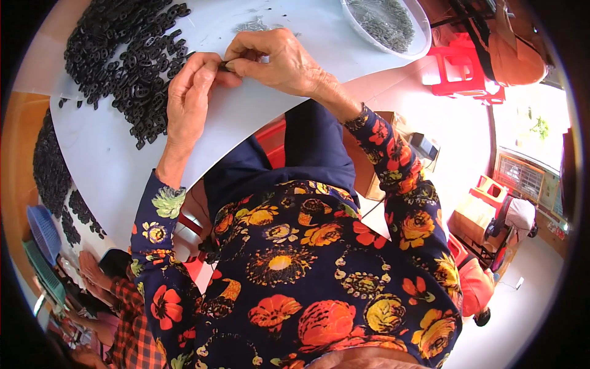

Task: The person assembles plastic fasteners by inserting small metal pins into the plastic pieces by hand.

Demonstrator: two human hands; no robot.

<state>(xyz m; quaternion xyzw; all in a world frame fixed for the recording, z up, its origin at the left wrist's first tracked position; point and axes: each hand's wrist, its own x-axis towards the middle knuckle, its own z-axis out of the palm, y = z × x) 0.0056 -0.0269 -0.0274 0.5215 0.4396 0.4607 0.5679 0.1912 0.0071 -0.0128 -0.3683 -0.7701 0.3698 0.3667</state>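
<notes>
My left hand (192, 92) and my right hand (273, 60) meet over the pale tabletop (212, 147), fingertips nearly touching. Between them is a small dark piece (223, 66), pinched by both hands and mostly covered by the fingers. It resembles the black plastic parts nearby, but its exact kind is hidden. Left of my left hand spreads a big heap of small black plastic parts (144, 80) with holes in them. Just beyond my right hand lies a loose scatter of small silvery metal pieces (253, 24).
A white round basin (423, 44) of small metal pieces stands at the table's far right. More black parts (52, 163) lie on another surface at left, near a blue basket (43, 230) and a person in a checked sleeve (132, 313). Red stools (458, 71) and other people are at right.
</notes>
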